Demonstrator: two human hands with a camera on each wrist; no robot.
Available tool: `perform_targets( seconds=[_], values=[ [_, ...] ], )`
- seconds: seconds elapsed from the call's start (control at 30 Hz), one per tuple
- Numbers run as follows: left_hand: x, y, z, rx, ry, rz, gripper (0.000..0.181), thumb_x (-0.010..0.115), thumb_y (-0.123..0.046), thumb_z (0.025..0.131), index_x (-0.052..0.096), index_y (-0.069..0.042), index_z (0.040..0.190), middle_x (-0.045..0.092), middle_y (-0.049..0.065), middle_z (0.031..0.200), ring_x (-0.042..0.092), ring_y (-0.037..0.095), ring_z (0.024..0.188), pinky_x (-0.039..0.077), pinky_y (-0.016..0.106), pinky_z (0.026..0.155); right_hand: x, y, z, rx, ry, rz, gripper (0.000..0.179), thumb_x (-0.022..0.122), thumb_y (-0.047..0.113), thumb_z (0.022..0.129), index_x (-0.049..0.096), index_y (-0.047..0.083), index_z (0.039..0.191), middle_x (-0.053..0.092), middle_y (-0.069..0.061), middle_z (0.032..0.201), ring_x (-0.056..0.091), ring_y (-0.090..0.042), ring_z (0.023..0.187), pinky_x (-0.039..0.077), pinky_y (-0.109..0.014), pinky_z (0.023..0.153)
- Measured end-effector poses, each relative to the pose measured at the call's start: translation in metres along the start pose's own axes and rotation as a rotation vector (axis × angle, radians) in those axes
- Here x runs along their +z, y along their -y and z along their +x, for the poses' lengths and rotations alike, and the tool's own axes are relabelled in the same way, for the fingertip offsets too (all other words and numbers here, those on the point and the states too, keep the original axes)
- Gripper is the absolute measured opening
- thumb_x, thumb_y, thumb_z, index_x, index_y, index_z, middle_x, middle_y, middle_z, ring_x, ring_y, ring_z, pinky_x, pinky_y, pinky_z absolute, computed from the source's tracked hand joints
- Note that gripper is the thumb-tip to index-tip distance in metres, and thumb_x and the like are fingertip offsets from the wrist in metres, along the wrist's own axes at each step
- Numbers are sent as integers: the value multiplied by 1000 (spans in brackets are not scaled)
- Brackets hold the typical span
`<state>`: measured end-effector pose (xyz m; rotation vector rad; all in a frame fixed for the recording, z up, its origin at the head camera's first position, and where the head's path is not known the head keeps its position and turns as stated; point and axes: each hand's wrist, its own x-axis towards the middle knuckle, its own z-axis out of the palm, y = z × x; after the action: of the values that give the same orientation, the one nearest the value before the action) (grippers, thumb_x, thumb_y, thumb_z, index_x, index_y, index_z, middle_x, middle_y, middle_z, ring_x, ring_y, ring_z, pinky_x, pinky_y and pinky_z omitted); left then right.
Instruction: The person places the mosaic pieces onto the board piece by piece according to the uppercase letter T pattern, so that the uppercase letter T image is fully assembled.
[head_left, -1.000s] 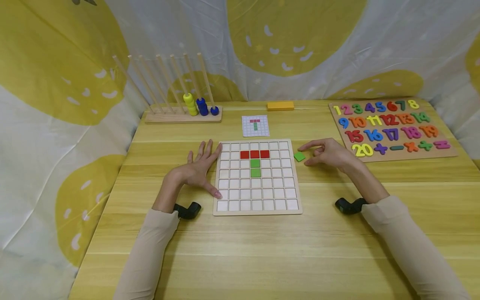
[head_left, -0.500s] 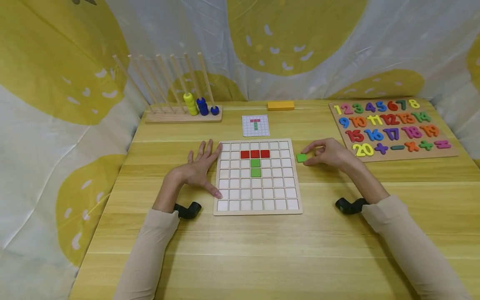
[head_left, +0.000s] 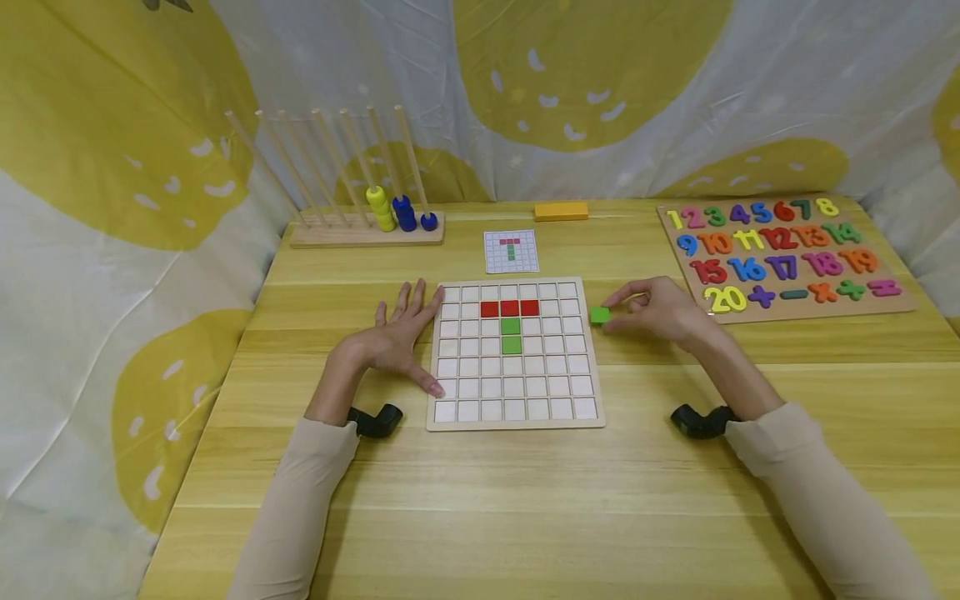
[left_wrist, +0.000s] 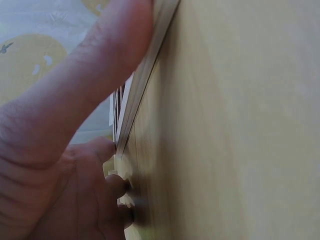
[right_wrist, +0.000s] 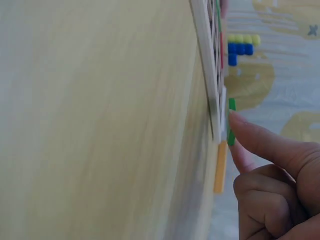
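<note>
A square wooden grid board [head_left: 517, 424] lies mid-table in the head view. Three red tiles [head_left: 509, 308] form a row on it, and two green tiles [head_left: 511, 344] run down below the middle one. My left hand [head_left: 393, 340] spreads its fingers along the board's left side, thumb and index finger touching the edge. Just past the right edge, my right hand [head_left: 660, 312] pinches a green tile [head_left: 599, 316] between thumb and index finger. The right wrist view has this green tile [right_wrist: 231, 139] raised off the table, its other fingers curled in.
Behind the board lies a small pattern card [head_left: 493, 264] with a printed T shape. An orange block [head_left: 561, 212], a bead abacus [head_left: 367, 237] and a number puzzle board [head_left: 810, 310] stand along the back. A patterned cloth [head_left: 360, 58] hangs behind the table.
The right thumb and index finger have closed on the green tile. It has been turned and lifted, then brought slightly left toward the board. The left hand has stayed still.
</note>
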<state>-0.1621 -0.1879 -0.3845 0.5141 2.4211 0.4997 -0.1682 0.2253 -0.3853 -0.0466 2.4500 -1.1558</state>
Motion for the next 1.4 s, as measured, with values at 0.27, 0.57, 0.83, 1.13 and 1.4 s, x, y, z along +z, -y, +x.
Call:
perform_targets(
  seconds=[0.27,0.57,0.83,1.13,1.4],
  values=[
    [1,1,0,5,2,5,155,94,-56,66,-18,-18,165,-33,17,168,-34,38,155,-18,71,121,26,24,-8,-77,53,59,36,88,21,84,75,4,113,33,6,59,31,-12,58,28,-29,58],
    [1,0,2,8,0,3,154,94,-55,66,-17,-18,165,-33,17,168,-34,38,155,-18,71,121,65,51,-11,-122,162,76,31,88,11,81,73,3,107,35,6,56,30,-9,54,26,-23,52],
    [0,0,-1,2,2,14,154,94,-54,66,-18,-18,165,-34,16,168,-35,37,155,-19,69,122,88,68,-10,-115,200,82,31,89,5,78,72,2,104,40,5,55,34,-9,53,32,-23,53],
    [1,-1,-1,7,-4,10,153,95,-53,67,-17,-16,165,-32,19,168,-33,39,155,-17,71,121,96,74,-9,-121,173,-5,29,90,8,77,74,4,101,44,2,56,38,-11,54,35,-26,57],
    [1,0,-1,6,-8,11,153,95,-54,67,-17,-17,165,-32,18,168,-33,39,155,-17,70,122,98,78,-11,-115,178,-14,28,90,7,77,74,4,100,44,2,55,38,-11,52,35,-26,56]
  ],
)
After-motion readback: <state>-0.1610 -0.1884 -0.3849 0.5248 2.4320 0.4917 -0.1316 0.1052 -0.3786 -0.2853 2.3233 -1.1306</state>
